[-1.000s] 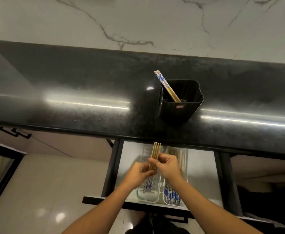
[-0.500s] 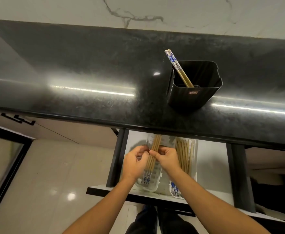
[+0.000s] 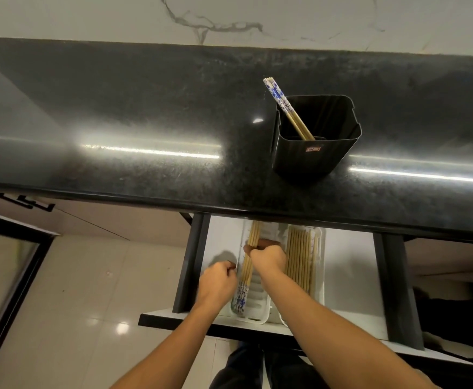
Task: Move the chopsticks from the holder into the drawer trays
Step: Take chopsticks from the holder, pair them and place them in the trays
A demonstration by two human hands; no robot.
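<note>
The black counter (image 3: 145, 122) carries the holder (image 3: 314, 161), with two chopsticks (image 3: 278, 96) leaning inside. In the open drawer (image 3: 347, 276), the right tray (image 3: 321, 248) is full. The right hand (image 3: 267, 258) grips a bundle (image 3: 254, 234) along the left tray (image 3: 257, 293). The left hand (image 3: 218, 282) curls beside it, and I cannot tell whether it holds anything.

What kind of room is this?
Probably a home kitchen: a glossy black stone countertop, a square black plastic holder with blue-patterned wooden chopsticks, and an open white drawer holding white plastic trays.
</note>
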